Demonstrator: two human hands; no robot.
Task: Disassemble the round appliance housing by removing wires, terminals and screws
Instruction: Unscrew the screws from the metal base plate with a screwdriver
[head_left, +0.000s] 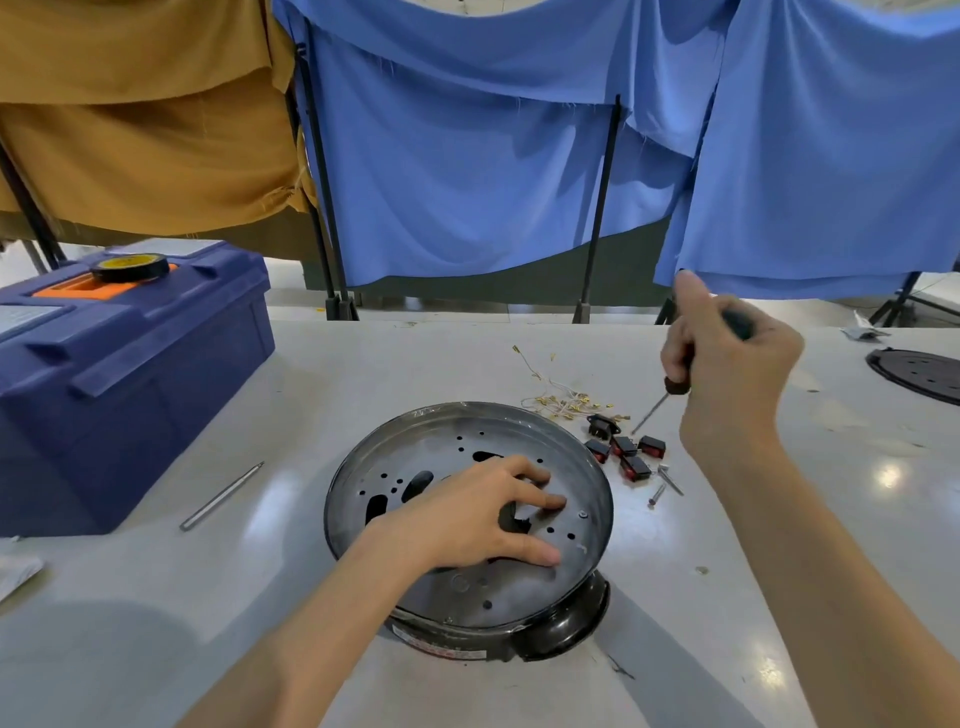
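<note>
left hand (483, 512) flat, fingers spread, pinning round black metal housing (467, 525); right hand (727, 369) grips dark-handled screwdriver (670, 389). seat tip squarely in remaining screw (583, 514).

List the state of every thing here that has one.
housing: open side up, left hand resting inside
screwdriver: gripped by right hand
toolbox: lid shut, tape roll on top
switches: out, loose on table
wires: out, heaped on table
screws: out, loose on table

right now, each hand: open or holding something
Left hand: open, fingers spread, resting inside the round housing.
Right hand: gripping the screwdriver, tip clear of the housing.
</note>
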